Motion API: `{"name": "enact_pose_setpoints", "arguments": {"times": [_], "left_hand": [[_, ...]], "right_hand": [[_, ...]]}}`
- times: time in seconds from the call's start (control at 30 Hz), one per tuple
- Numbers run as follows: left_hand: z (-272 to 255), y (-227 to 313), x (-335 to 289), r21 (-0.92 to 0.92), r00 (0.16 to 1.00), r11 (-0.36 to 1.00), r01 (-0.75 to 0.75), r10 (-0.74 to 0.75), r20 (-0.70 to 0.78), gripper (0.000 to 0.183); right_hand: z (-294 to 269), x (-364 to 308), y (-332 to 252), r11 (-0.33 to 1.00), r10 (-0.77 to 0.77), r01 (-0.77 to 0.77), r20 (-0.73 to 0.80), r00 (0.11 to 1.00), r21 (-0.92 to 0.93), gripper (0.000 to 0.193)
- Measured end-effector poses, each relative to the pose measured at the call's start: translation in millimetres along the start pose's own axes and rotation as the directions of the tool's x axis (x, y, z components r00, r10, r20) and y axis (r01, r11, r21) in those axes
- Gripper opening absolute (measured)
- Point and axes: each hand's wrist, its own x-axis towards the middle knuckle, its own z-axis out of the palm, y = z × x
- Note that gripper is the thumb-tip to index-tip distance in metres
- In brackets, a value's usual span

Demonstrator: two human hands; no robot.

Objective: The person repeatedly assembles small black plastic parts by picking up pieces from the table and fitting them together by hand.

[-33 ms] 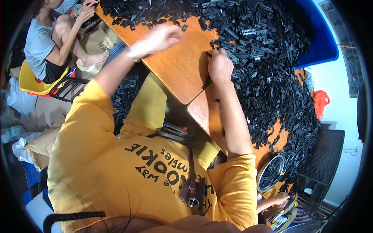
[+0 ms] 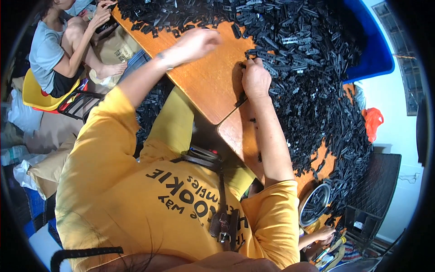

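The two hands are apart over the wooden table (image 2: 213,84). The left hand (image 2: 199,44), blurred, hovers above the table's bare part; whether its curled fingers hold anything, I cannot tell. The right hand (image 2: 256,79) bends down beside the black plastic parts (image 2: 312,90) heaped on the table's far and right sides; its fingertips are mostly hidden, its grip unclear. Left of the table, a co-worker (image 2: 47,52) is cut off at the head.

"What's being worn over here?"
"A loose yellow T-shirt (image 2: 104,190), sleeves (image 2: 120,109) reaching about the elbows, dark lettering (image 2: 186,196) across the front."
"And the strap (image 2: 222,190) down the chest?"
"Brown, leather-looking, with 1 metal buckle (image 2: 224,236). Lower down, yellowish-olive trousers (image 2: 168,120)."
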Motion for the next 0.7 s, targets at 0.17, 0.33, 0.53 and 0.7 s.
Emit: {"name": "enact_pose_setpoints", "arguments": {"times": [0.17, 0.33, 0.53, 0.7], "left_hand": [[58.7, -34.0, 85.6, 0.349, 0.992, 0.933, -0.085, 0.113, -0.06, 0.028], [67.7, -44.3, 119.5, 0.514, 0.991, 0.848, -0.133, 0.117, 0.063, 0.023], [58.6, -23.0, 102.5, 0.454, 0.989, 0.879, -0.144, 0.113, 0.094, 0.015], [70.4, 0.3, 38.8, -0.897, 0.879, -0.011, 0.441, -0.196, 0.435, 0.023]], "right_hand": [[-0.2, 20.6, -5.7, 0.986, -0.101, 0.119, 0.146, 0.984, -0.118, 0.011], [0.0, 18.1, -2.0, 0.978, -0.124, 0.16, 0.248, 0.961, -0.133, 0.012], [-17.5, -6.9, 2.0, 0.987, -0.038, 0.014, 0.15, 0.988, 0.159, 0.019], [-19.5, -22.1, 2.2, 0.519, 0.294, -0.345, 0.216, 0.931, 0.782, 0.021]]}}
